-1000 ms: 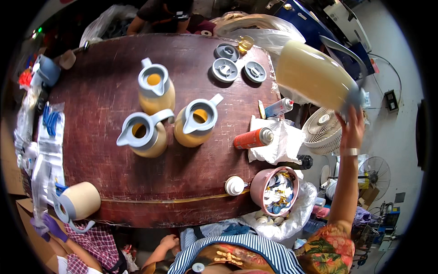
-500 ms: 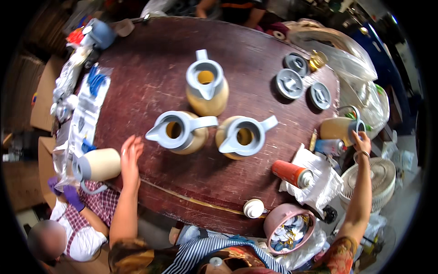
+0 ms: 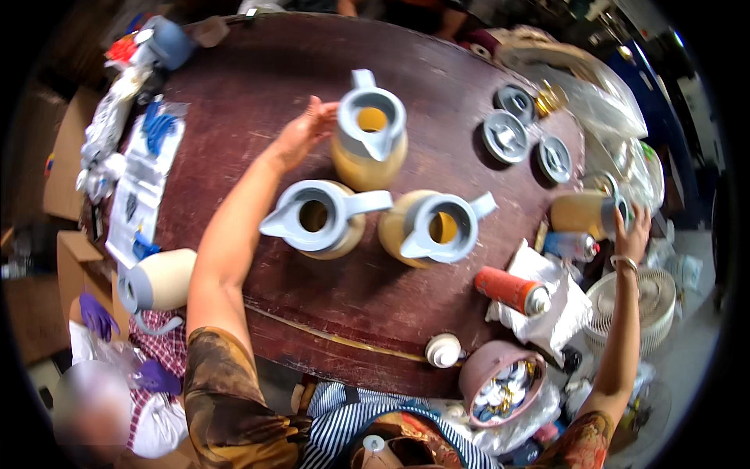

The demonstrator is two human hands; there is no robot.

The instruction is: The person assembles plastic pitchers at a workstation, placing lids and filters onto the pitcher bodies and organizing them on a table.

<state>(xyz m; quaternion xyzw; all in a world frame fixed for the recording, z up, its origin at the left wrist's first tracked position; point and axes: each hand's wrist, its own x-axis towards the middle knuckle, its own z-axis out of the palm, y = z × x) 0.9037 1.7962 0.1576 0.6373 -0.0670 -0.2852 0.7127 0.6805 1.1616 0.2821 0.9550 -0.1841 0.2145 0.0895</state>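
Observation:
Three beige jugs with grey spouted collars and handles stand together on the table: a far jug [image 3: 394,160], a left jug [image 3: 344,234] and a right jug [image 3: 398,227]. My left hand [image 3: 303,131] reaches to the far jug's left side, its fingers stretched out beside the collar; whether they touch it I cannot tell. At the table's right edge a fourth jug [image 3: 576,216] lies on its side. By its grey mouth, my right hand [image 3: 637,232] has its fingers spread. Another beige jug [image 3: 166,280] lies on its side at the left edge.
Three round grey lids [image 3: 505,137] lie at the far right. A red spray can [image 3: 508,289], a blue can [image 3: 569,245] and a white cap [image 3: 443,351] are nearer. A pink bucket [image 3: 474,375] holds small parts. Purple-gloved hands [image 3: 98,316] of a co-worker show at left.
My left hand has moved far and rightward, from beside the left lying jug to the far standing jug. My right hand has loosened its fingers from the right lying jug's mouth.

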